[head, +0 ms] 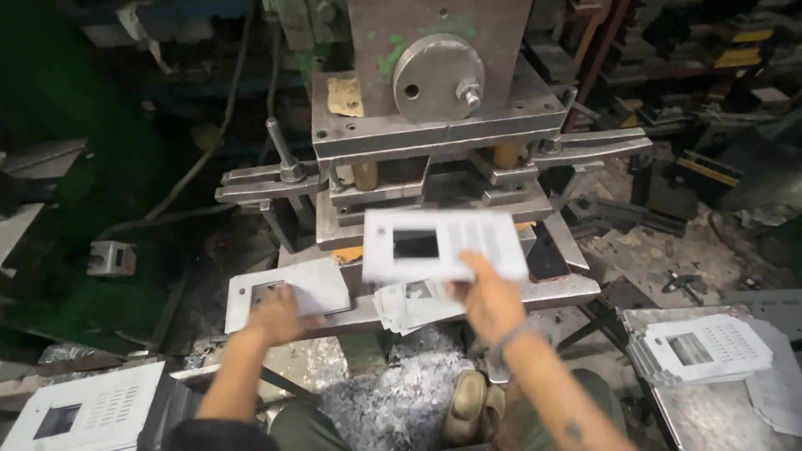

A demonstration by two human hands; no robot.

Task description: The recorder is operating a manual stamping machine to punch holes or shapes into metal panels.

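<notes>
Cluttered workshop: on the press bed's front edge (551, 292), the right hand (489, 301) pinches a thin, light, stiff punched metal plate (443, 244) by its lower edge; the left hand (276, 313) presses another plate (288, 288) flat. Edges probably sharp.

Dim workshop, dark corners; raised plate (444, 245) motion-blurred; edges soft.
</notes>
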